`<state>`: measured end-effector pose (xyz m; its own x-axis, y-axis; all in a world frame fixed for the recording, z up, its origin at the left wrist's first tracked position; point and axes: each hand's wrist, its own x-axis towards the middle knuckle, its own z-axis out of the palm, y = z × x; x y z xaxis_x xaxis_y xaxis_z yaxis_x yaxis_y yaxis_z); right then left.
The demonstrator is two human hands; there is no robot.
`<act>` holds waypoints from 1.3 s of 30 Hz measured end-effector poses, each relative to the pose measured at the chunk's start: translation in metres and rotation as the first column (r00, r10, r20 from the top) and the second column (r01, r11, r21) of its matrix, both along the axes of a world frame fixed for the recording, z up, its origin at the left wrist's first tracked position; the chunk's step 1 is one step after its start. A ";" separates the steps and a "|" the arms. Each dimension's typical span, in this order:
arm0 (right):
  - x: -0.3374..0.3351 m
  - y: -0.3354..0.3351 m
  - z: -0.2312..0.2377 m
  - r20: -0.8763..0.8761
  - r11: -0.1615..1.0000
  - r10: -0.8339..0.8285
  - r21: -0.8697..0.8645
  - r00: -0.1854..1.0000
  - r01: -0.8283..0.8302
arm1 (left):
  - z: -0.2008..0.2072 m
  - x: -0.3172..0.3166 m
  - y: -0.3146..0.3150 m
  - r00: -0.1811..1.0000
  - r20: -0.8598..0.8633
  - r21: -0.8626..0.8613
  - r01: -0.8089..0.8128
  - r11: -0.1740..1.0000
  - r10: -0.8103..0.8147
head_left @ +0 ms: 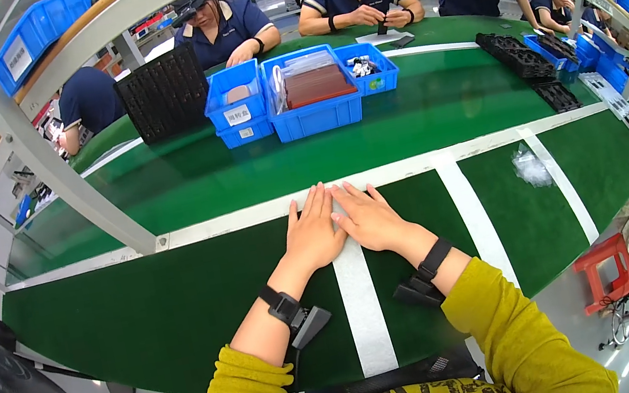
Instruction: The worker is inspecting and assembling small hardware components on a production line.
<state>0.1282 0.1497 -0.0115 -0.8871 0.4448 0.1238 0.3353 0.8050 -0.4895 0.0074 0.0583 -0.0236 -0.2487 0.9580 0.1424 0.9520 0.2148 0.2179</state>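
My left hand (312, 229) and my right hand (371, 220) lie flat, side by side, with their thumbs meeting. Both rest over the top of a white strip (365, 314) that runs toward me across the green work surface (160, 325). Their fingertips reach the pale metal rail (235, 221) at the far edge of this surface. Neither hand holds anything. Each wrist wears a black strap with a small dark device, the left device (308, 324) and the right device (419, 292).
Beyond the rail, blue bins (317, 116) stand on a green belt (244, 177) beside a black tray (160, 96). A crumpled clear plastic bag (530, 167) lies to the right. A slanted metal post (83, 195) rises at left. Co-workers sit opposite; a red stool (609, 271) stands right.
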 end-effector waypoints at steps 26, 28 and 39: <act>0.015 0.011 -0.018 -0.167 0.970 -0.112 -0.232 0.980 0.071 | -0.004 -0.006 -0.037 0.979 0.088 -0.055 -0.177 0.983 0.182; 0.023 0.000 -0.021 -0.259 0.899 -0.228 -0.427 0.939 0.101 | 0.006 0.006 -0.050 0.978 0.207 -0.029 -0.015 0.999 0.021; 0.039 -0.018 -0.006 -0.198 0.961 0.229 -0.113 0.953 -0.254 | 0.009 0.017 -0.068 0.932 0.167 0.050 0.317 0.947 -0.321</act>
